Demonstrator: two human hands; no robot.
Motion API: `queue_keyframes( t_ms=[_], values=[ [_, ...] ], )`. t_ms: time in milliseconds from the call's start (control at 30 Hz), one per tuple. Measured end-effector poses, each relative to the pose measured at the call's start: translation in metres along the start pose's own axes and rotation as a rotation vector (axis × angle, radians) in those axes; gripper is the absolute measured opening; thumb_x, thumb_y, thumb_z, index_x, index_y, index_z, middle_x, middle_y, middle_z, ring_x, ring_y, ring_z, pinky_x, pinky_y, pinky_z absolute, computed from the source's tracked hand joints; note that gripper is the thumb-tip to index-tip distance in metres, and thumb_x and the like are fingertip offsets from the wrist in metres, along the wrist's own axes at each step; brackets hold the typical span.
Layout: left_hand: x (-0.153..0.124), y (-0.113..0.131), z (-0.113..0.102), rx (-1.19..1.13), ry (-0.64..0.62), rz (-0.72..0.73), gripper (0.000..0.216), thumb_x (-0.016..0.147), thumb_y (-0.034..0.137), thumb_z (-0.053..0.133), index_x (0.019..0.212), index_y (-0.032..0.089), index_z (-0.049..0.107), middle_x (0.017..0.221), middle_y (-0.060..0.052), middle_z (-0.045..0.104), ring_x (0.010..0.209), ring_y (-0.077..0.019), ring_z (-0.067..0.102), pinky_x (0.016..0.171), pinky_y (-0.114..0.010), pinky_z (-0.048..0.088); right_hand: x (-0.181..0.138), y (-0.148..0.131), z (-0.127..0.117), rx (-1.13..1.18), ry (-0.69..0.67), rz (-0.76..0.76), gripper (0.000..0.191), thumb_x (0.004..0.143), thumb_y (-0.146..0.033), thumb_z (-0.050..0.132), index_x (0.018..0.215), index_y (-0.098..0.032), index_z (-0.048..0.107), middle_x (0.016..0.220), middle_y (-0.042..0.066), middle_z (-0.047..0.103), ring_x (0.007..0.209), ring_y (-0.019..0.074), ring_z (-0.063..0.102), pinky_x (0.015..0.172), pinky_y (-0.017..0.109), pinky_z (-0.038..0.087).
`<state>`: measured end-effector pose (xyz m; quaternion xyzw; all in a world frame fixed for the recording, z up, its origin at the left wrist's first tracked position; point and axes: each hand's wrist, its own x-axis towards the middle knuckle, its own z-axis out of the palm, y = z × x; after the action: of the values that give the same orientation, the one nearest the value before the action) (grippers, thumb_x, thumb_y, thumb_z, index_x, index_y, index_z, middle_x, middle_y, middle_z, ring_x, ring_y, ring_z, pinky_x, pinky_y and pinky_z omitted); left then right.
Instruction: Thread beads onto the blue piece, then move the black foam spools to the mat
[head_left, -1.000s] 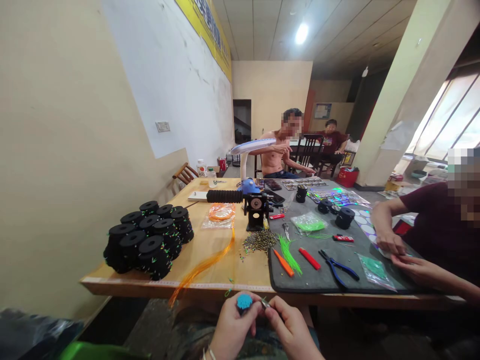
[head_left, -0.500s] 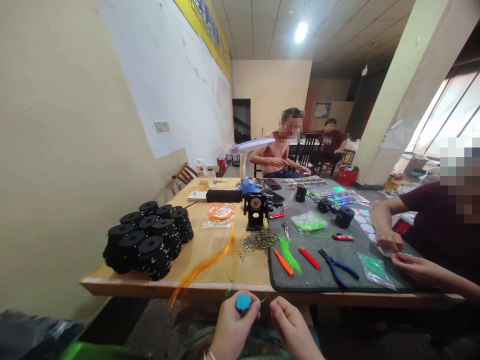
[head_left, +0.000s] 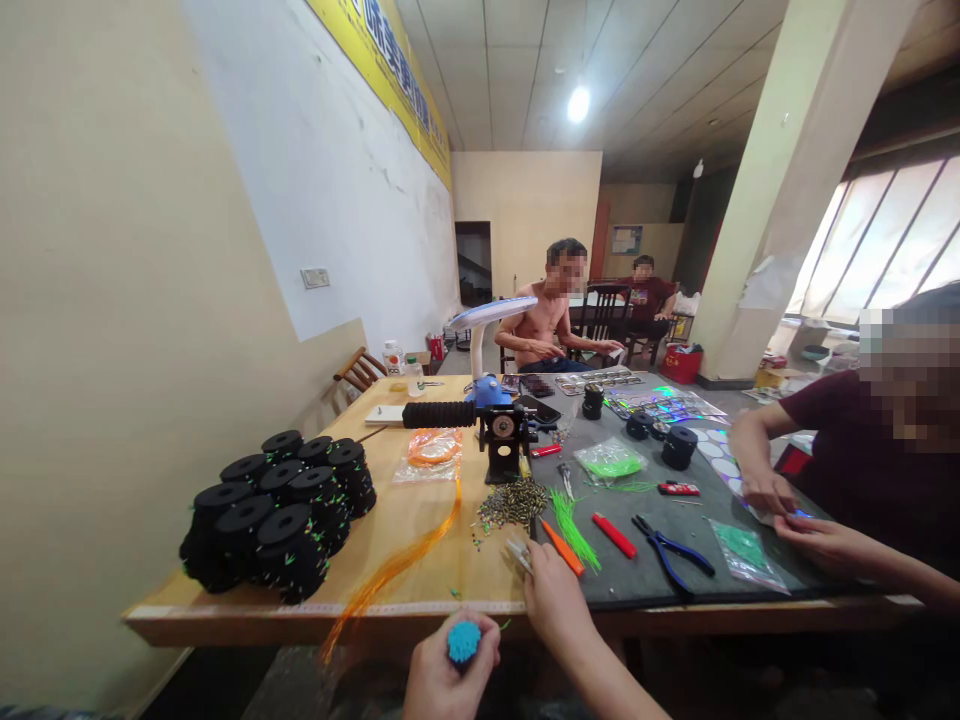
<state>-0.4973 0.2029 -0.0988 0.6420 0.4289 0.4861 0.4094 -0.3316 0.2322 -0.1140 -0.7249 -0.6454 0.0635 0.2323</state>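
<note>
Below the table's front edge, my left hand (head_left: 442, 672) is closed round a small blue spool (head_left: 464, 640). My right hand (head_left: 551, 597) reaches over the front edge of the wooden table (head_left: 420, 560), pinching a small silvery tool (head_left: 519, 554) between its fingers. It lies just short of a pile of small dark metal pieces (head_left: 514, 503) and beside an orange stick (head_left: 564, 547) on the grey mat (head_left: 675, 520). A bundle of green strands (head_left: 574, 515) lies close by.
Stacked black spools (head_left: 277, 510) fill the left of the table, with orange strands (head_left: 405, 555) beside them. A black winding device (head_left: 501, 435), blue-handled pliers (head_left: 671, 550) and a red stick (head_left: 615, 535) lie ahead. A person's hands (head_left: 795, 515) work at the right; two people sit behind.
My right hand has left the blue spool and moved forward onto the table toward the pile of metal pieces. My left hand has dropped slightly with the spool. The view has tilted upward.
</note>
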Motion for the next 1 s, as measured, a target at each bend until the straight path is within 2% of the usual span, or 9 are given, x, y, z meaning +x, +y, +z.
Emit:
queue_keyframes(
  t_ms=[167,367,500,600,767,833,867,933,1000],
  values=[
    [0.001,-0.004,-0.004,-0.012,0.023,-0.008,0.041,0.076,0.056,0.062,0.065,0.017,0.065,0.055,-0.001,0.062,0.053,-0.0138,0.056,0.055,-0.020,0.044,0.002,0.005,-0.015,-0.035,0.061,-0.012,0.035,0.083,-0.011,0.049,0.116,-0.016,0.060,0.105,0.010,0.065,0.099,0.0212,0.058,0.087,0.026,0.042],
    [0.003,-0.007,-0.005,-0.029,0.030,-0.020,0.041,0.074,0.056,0.065,0.067,0.016,0.067,0.056,-0.001,0.062,0.054,-0.0143,0.056,0.055,-0.020,0.045,0.011,0.064,-0.060,-0.143,0.217,0.133,0.026,0.084,-0.012,0.047,0.103,-0.011,0.066,0.102,0.016,0.065,0.101,0.0279,0.054,0.087,0.035,0.038],
    [0.003,-0.003,0.000,-0.038,0.031,-0.012,0.041,0.075,0.055,0.064,0.066,0.016,0.067,0.054,-0.001,0.062,0.053,-0.0146,0.057,0.055,-0.021,0.045,0.029,0.099,-0.070,-0.125,0.227,0.181,0.017,0.077,-0.009,0.050,0.080,-0.011,0.066,0.088,0.016,0.065,0.089,0.0273,0.057,0.077,0.033,0.039],
    [0.004,0.002,0.001,-0.033,0.026,-0.012,0.038,0.077,0.053,0.063,0.066,0.016,0.066,0.055,-0.002,0.064,0.054,-0.0153,0.058,0.056,-0.021,0.045,0.035,0.106,-0.070,-0.030,0.252,0.201,0.019,0.081,-0.012,0.043,0.077,-0.014,0.061,0.079,0.012,0.063,0.080,0.0233,0.059,0.071,0.030,0.038],
    [0.006,0.011,0.000,0.028,-0.086,0.022,0.028,0.081,0.040,0.061,0.070,0.015,0.067,0.060,-0.003,0.066,0.058,-0.0160,0.060,0.058,-0.022,0.046,-0.004,0.072,-0.054,0.285,0.212,0.194,0.032,0.090,-0.035,0.027,0.082,-0.019,0.053,0.064,0.000,0.057,0.053,0.0135,0.051,0.052,0.023,0.036],
    [0.006,0.014,0.001,0.068,-0.146,0.054,0.025,0.083,0.036,0.059,0.072,0.015,0.067,0.063,-0.004,0.067,0.060,-0.0159,0.062,0.059,-0.021,0.046,-0.029,0.047,-0.037,0.783,0.055,0.231,0.041,0.087,-0.053,0.032,0.076,-0.019,0.052,0.057,-0.002,0.050,0.046,0.0113,0.043,0.045,0.022,0.031],
    [0.006,0.015,0.001,0.091,-0.171,0.075,0.024,0.085,0.034,0.058,0.073,0.015,0.067,0.064,-0.004,0.067,0.060,-0.0158,0.062,0.060,-0.021,0.047,-0.040,0.035,-0.027,0.941,-0.049,0.264,0.050,0.084,-0.063,0.032,0.070,-0.018,0.051,0.052,-0.003,0.046,0.044,0.0100,0.039,0.044,0.021,0.028],
    [0.005,0.015,0.002,0.151,-0.209,0.129,0.021,0.086,0.031,0.056,0.076,0.016,0.066,0.066,-0.004,0.068,0.061,-0.0155,0.063,0.060,-0.021,0.047,-0.056,0.015,-0.008,1.091,-0.170,0.368,0.064,0.079,-0.076,0.030,0.056,-0.019,0.049,0.042,-0.005,0.037,0.038,0.0080,0.030,0.041,0.021,0.021],
    [0.004,0.013,0.002,0.221,-0.238,0.208,0.018,0.087,0.027,0.054,0.078,0.017,0.066,0.069,-0.004,0.069,0.063,-0.0156,0.064,0.062,-0.021,0.047,-0.063,0.004,0.007,1.135,-0.206,0.426,0.070,0.073,-0.082,0.029,0.047,-0.020,0.044,0.038,-0.005,0.030,0.037,0.0071,0.026,0.040,0.022,0.017]
  ],
)
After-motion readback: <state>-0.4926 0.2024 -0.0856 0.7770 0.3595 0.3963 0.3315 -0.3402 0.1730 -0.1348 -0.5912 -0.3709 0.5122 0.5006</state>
